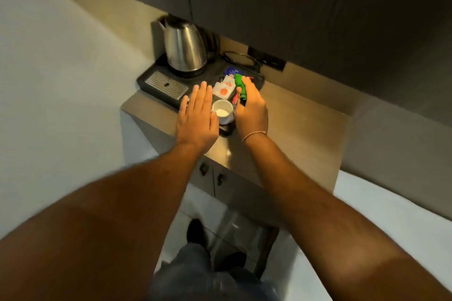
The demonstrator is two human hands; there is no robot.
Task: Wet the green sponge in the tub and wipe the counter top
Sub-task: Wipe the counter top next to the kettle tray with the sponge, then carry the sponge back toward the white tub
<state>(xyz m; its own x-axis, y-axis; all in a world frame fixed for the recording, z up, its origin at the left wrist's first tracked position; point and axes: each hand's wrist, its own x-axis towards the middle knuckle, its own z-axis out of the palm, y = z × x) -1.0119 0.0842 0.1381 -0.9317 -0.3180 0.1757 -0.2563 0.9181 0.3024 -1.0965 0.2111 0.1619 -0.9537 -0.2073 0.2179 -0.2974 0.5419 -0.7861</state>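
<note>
My right hand (pixel 252 111) is shut on the green sponge (pixel 241 89), which sticks out past my fingers above the black tray (pixel 151 80). My left hand (pixel 198 117) is flat and open, palm down, over the tray's front left part beside a white cup (pixel 222 111). The cup stands between my two hands. The beige counter top (pixel 300 124) stretches to the right of the tray. No tub is in view.
A steel kettle (pixel 184 50) stands at the tray's back left, with a metal drip grate (pixel 166 85) in front of it. Tea sachets (pixel 223 89) and a blue packet (pixel 232 71) lie on the tray. Dark cabinets (pixel 293 7) hang above; cabinet doors (pixel 215 178) are below the counter.
</note>
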